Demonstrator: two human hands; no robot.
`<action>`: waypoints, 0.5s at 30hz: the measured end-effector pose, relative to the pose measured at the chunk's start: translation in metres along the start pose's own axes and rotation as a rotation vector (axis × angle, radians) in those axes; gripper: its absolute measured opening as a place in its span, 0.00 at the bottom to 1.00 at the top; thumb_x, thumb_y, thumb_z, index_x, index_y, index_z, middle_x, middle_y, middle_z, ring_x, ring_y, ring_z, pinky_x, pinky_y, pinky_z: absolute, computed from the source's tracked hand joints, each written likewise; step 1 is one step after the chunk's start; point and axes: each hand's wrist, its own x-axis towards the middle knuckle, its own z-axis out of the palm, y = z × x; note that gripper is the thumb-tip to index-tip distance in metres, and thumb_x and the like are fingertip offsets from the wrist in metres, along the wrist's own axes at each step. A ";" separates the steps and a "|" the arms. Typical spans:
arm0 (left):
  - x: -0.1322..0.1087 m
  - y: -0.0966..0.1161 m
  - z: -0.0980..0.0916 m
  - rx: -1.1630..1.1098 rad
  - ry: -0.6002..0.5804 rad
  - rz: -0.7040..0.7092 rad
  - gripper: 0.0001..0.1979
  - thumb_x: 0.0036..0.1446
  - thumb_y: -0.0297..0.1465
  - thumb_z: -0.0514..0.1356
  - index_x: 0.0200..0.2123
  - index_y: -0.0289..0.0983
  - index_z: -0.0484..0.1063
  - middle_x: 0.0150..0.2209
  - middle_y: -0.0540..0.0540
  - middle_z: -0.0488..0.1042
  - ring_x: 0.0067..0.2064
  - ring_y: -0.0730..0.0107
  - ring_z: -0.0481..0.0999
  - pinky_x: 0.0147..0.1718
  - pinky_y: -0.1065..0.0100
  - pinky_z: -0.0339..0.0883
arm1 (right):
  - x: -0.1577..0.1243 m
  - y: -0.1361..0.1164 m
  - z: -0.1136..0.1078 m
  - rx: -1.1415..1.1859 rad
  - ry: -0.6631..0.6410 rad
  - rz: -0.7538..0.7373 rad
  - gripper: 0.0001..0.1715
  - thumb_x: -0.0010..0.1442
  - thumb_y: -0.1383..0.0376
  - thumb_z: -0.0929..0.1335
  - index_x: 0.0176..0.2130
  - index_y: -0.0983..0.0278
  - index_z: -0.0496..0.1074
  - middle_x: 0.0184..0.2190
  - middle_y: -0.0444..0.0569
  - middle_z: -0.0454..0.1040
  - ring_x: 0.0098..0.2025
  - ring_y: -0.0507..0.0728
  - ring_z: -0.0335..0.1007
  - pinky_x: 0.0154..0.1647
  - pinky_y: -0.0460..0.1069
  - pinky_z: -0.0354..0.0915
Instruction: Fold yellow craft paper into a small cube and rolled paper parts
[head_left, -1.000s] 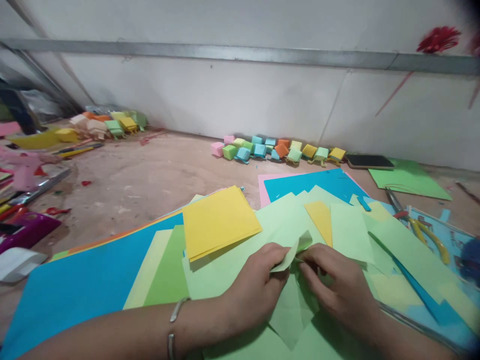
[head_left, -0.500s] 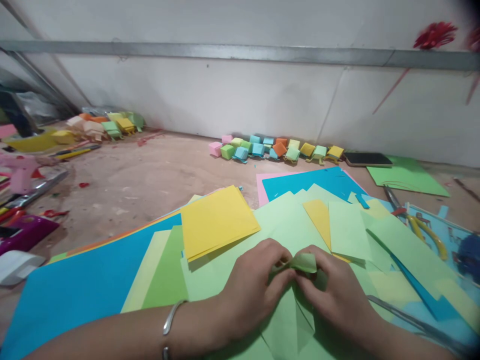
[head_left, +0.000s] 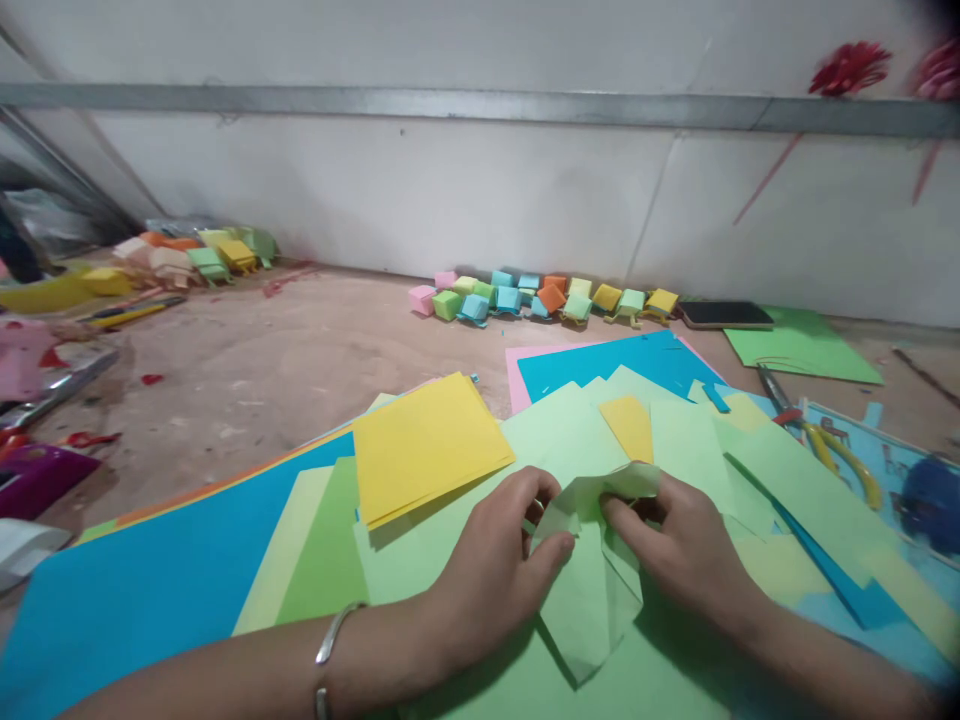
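A pale green folded paper (head_left: 589, 610) with creases is held between my two hands, above a sheet of light green paper (head_left: 442, 625). My left hand (head_left: 510, 560) pinches its left edge with the thumb in front and the fingers behind. On the other side, my right hand (head_left: 675, 540) grips the upper right part, its thumb pressed inside a fold. The top of the paper is spread between the hands, and its lower end tapers to a point. A stack of yellow paper squares (head_left: 431, 450) lies just beyond my left hand.
Small folded paper figures (head_left: 506, 300) stand in rows by the wall, beside a phone (head_left: 726, 315). Yellow-handled pliers (head_left: 840, 455) lie at right among paper sheets. A large blue sheet (head_left: 165, 590) covers the left front. A purple tool (head_left: 45, 475) sits at far left.
My hands have moved apart slightly, and the folded paper's top has been spread open between them. More of its front face shows now. The view has shifted a little to the right.
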 end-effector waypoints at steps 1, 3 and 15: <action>0.001 0.000 0.000 -0.016 -0.010 -0.001 0.04 0.53 0.27 0.58 0.34 0.38 0.66 0.34 0.48 0.71 0.34 0.68 0.69 0.30 0.69 0.64 | 0.001 0.001 0.000 -0.010 0.008 0.000 0.10 0.57 0.61 0.65 0.28 0.63 0.71 0.22 0.46 0.73 0.23 0.55 0.67 0.23 0.48 0.63; 0.001 0.001 0.001 -0.032 -0.012 0.024 0.03 0.54 0.25 0.56 0.32 0.38 0.66 0.33 0.49 0.70 0.34 0.68 0.68 0.30 0.70 0.63 | 0.001 0.002 0.000 -0.029 0.005 -0.009 0.09 0.56 0.62 0.65 0.27 0.63 0.71 0.21 0.45 0.72 0.22 0.55 0.67 0.22 0.48 0.62; 0.001 -0.006 0.003 0.032 -0.007 0.218 0.12 0.51 0.17 0.52 0.33 0.38 0.67 0.35 0.48 0.68 0.36 0.69 0.67 0.34 0.68 0.62 | -0.008 -0.004 0.004 -0.025 -0.160 -0.215 0.07 0.57 0.70 0.61 0.31 0.62 0.67 0.27 0.46 0.73 0.27 0.53 0.66 0.27 0.47 0.64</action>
